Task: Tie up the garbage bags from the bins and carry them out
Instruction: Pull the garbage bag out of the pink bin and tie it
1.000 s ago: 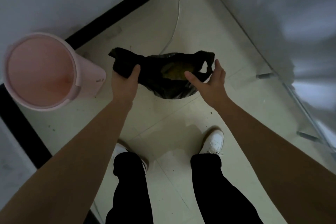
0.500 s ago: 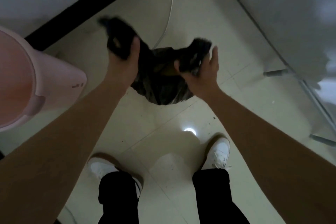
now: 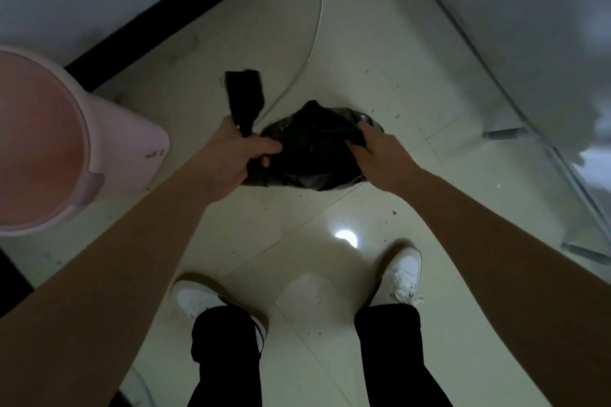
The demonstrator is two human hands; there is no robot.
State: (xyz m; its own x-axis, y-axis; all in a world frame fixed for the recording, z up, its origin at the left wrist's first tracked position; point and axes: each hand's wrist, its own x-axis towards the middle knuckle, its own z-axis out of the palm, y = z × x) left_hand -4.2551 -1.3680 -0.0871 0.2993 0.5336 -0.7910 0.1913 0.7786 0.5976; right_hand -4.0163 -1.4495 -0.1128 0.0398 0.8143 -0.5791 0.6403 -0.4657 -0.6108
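A black garbage bag [image 3: 309, 155] hangs over the pale tiled floor in front of me. My left hand [image 3: 233, 155] grips the bag's left handle, and the free end of that handle [image 3: 244, 96] sticks up above my fist. My right hand [image 3: 380, 155] grips the bag's right side near its mouth, fingers curled into the plastic. The mouth of the bag is pulled together between my hands, so its contents are hidden.
A pink bin [image 3: 49, 142] with no bag in it stands at the left by the wall with a black skirting [image 3: 172, 10]. A white cable [image 3: 314, 30] runs across the floor. A metal frame [image 3: 506, 129] with white cloth stands right. My white shoes [image 3: 403, 271] are below.
The bag's mouth, held wide open a second ago, is now drawn together. Both hands came inward and lower, and the left handle now stands up above my left fist.
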